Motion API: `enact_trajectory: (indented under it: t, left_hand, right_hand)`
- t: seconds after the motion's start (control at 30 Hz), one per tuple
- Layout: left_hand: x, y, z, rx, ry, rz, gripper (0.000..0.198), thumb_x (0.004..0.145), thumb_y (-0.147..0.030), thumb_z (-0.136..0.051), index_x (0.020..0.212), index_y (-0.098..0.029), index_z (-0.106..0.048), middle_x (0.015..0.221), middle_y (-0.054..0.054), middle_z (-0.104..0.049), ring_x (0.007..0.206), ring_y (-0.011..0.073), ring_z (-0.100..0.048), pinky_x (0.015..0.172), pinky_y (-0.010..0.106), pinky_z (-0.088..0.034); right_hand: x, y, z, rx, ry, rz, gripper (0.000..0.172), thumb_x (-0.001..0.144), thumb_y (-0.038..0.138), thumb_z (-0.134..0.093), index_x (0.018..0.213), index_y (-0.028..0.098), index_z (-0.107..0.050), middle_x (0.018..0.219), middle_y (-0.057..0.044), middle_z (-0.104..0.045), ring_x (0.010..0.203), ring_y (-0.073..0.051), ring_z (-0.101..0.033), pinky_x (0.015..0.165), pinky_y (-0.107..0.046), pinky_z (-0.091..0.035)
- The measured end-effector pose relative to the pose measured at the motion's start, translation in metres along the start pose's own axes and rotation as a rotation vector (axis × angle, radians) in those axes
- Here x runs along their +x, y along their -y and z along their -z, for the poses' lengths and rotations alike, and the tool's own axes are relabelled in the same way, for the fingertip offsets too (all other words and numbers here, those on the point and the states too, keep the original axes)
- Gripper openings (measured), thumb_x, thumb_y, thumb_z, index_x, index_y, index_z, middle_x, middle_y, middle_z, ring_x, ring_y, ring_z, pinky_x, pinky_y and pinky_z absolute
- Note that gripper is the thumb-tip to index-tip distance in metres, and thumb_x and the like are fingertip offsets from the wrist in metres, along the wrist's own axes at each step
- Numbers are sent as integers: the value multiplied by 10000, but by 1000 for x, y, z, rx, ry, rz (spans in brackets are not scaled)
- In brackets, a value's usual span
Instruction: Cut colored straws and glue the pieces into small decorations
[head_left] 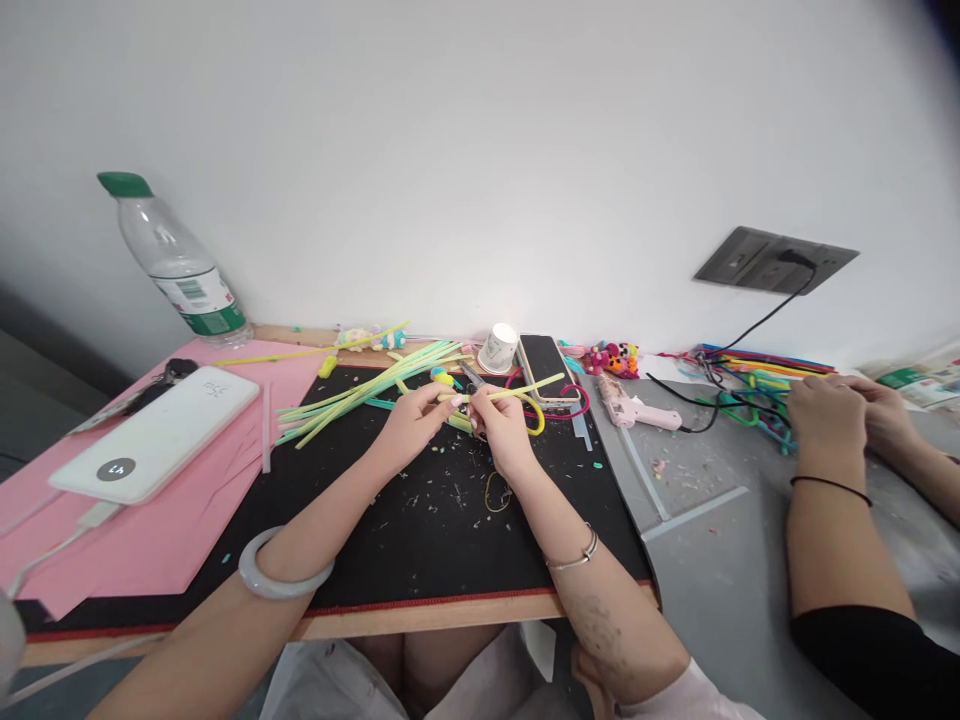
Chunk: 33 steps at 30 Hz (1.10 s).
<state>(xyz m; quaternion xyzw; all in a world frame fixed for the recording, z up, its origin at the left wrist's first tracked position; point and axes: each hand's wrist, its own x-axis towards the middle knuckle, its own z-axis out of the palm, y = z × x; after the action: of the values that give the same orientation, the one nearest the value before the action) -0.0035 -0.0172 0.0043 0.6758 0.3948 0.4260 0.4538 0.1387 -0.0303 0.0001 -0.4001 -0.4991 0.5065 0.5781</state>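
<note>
Pale yellow craft stem point(536, 386): held above the black mat point(420, 550), toward its far side; free end points right, crosses in front of the phone point(551, 362) in this view.

Left hand point(415, 415): fingers narrowed, pinch the stem near its left end.

Right hand point(501, 425): fingers closed about the same stem, just beside the left fingertips.

Scissors point(471, 374): show partly, just past the right fingers; handles mostly hidden, cannot tell whether gripped too.

Small blue-and-yellow fuzzy piece point(442, 377): just beyond the left fingers.

Bundle of green and yellow stems point(360, 394): lies slantwise on the mat, left of the hands.

Yellow loop point(539, 420): curves out beside the right hand.

Paper cup point(496, 350): tilted in view, beside the phone, near the wall.

Pink glue gun point(646, 413): lies right of the mat, on a grey surface point(720, 560).

White power bank point(161, 430): rests on pink sheets point(217, 540), cable attached.

Green-capped bottle point(180, 265): stands at the far left of the desk point(525, 607), against the wall.

Co-worker point(832, 510): at right, hands over coloured stems point(780, 366).
</note>
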Motion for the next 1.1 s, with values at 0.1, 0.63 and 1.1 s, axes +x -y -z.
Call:
enact_trajectory:
  t: [0.1, 0.63, 1.1]
  left_hand:
    - [0, 2, -5, -291, -82, 119, 260, 765, -408, -650, 854, -172, -586, 508, -75, -408, 414, 62, -308, 430, 211, -242]
    - [4, 3, 3, -108, -31, 186, 269, 712, -397, -679, 803, -144, -679, 658, 17, -652, 440, 86, -470, 478, 234, -391]
    - [6, 13, 10, -44, -235, 143, 316, 810, -470, -555, 814, -163, -632, 719, 27, -671, 380, 64, -391, 414, 215, -317]
  right_hand:
    - [0, -1, -2, 16, 70, -17, 300, 801, 411, -592, 632, 173, -521, 525, 44, -497, 396, -53, -349, 400, -208, -233]
    - [5, 5, 15, -484, 64, 25, 356, 879, 434, -412, 639, 188, -505, 518, 43, -442, 452, -97, -398, 480, -227, -315]
    - [2, 12, 30, -1368, -157, -103, 380, 639, 68, -567, 1005, 145, -496, 989, -140, -553, 888, -249, -565, 735, -326, -426]
